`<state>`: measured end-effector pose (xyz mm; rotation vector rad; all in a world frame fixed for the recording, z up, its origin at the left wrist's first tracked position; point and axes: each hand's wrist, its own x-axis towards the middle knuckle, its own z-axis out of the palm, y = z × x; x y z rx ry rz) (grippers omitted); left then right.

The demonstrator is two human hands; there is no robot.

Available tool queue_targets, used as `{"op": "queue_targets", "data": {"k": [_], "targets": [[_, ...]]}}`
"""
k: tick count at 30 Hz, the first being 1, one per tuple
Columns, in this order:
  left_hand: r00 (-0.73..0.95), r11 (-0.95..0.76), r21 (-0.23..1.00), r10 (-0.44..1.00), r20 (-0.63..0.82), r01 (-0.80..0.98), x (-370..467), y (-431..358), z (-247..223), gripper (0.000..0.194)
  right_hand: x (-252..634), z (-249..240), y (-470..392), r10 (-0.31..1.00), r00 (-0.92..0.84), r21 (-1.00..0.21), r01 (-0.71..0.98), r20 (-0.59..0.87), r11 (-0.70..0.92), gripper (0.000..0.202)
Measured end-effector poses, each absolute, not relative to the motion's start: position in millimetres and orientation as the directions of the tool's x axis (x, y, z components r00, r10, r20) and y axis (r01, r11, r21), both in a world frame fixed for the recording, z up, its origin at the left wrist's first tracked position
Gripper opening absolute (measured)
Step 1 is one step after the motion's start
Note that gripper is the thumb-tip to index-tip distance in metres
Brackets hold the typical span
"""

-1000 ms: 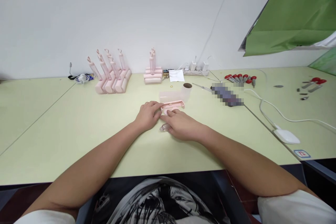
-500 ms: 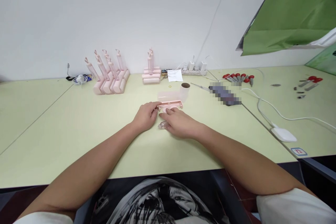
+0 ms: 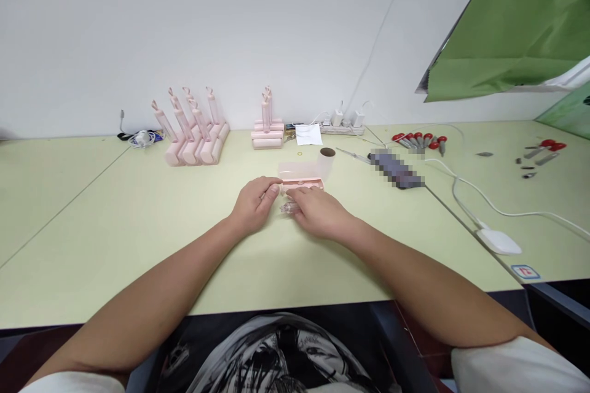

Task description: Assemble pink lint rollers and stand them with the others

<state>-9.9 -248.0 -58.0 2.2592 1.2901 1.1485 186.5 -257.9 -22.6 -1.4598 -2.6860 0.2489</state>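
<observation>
Your left hand (image 3: 254, 202), fingers pressed together, touches the left end of the pink shell (image 3: 305, 183), which lies just in front of the roll (image 3: 295, 170). Your right hand (image 3: 321, 212) curls over its near side, the clear tube (image 3: 289, 208) poking out beneath; I cannot tell whether you pinch either. Lopsided pressure could skid the shell into the roll or send the tube rolling.

Green sheet (image 3: 511, 31) at upper right, power strip (image 3: 343, 130) along the wall (image 3: 230, 24), coiled white cable (image 3: 142, 140), red-ended pieces (image 3: 418, 136)
</observation>
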Motion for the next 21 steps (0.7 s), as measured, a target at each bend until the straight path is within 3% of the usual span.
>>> {"op": "queue_targets", "data": {"k": [3,6,10,16,21], "targets": [[0.410,-0.693,0.552,0.720,0.560,0.464,-11.6,-258.0,-50.5,0.035,186.2,-19.1,-259.4,0.856,-0.516,-0.261,0.831,-0.029,0.492,0.039],[0.491,-0.738,0.492,0.675,0.551,0.462,-13.4,-262.7,-48.0,0.029,186.4,-18.7,-258.0,0.852,-0.523,-0.372,0.794,-0.016,0.481,0.033],[0.431,-0.682,0.523,0.730,0.530,0.511,-18.9,-260.3,-47.1,0.022,187.7,-17.8,-255.5,0.842,-0.539,-0.467,0.738,0.025,0.486,0.024],[0.293,-0.553,0.654,0.831,0.472,0.515,-30.4,-254.2,-45.4,0.023,194.8,-16.2,-249.6,0.826,-0.562,-0.513,0.697,0.044,0.501,0.015],[0.167,-0.475,0.746,0.876,0.454,0.466,-42.7,-245.1,-45.5,0.030,200.1,-18.1,-238.7,0.870,-0.484,-0.782,0.508,0.088,0.361,0.017]]}}
